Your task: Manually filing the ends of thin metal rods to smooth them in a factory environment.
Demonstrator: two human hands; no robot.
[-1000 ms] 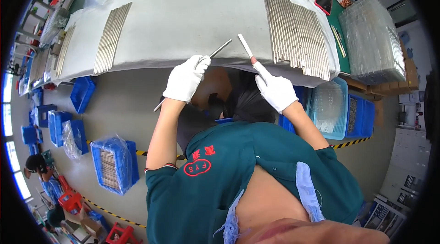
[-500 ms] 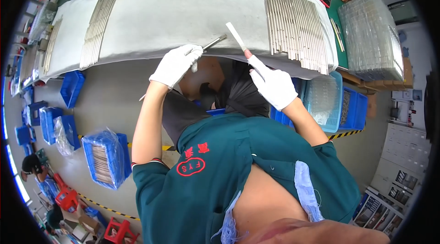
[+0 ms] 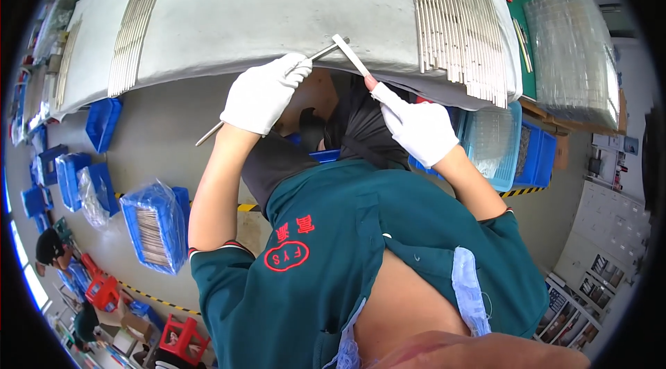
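Seemingly for control, a metal rod (image 3: 324, 52) is clenched in the left hand (image 3: 265, 93), a white stick (image 3: 352, 55) pinched tight in the right hand (image 3: 420, 126).

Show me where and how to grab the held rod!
Probably round the middle, from the left: the rod is long, thin and straight, slanting up rightward, and the white stick crosses its far end. The left hand holds it there.

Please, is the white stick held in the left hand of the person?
No, the right hand holds the white stick, while the left hand grips a metal rod.
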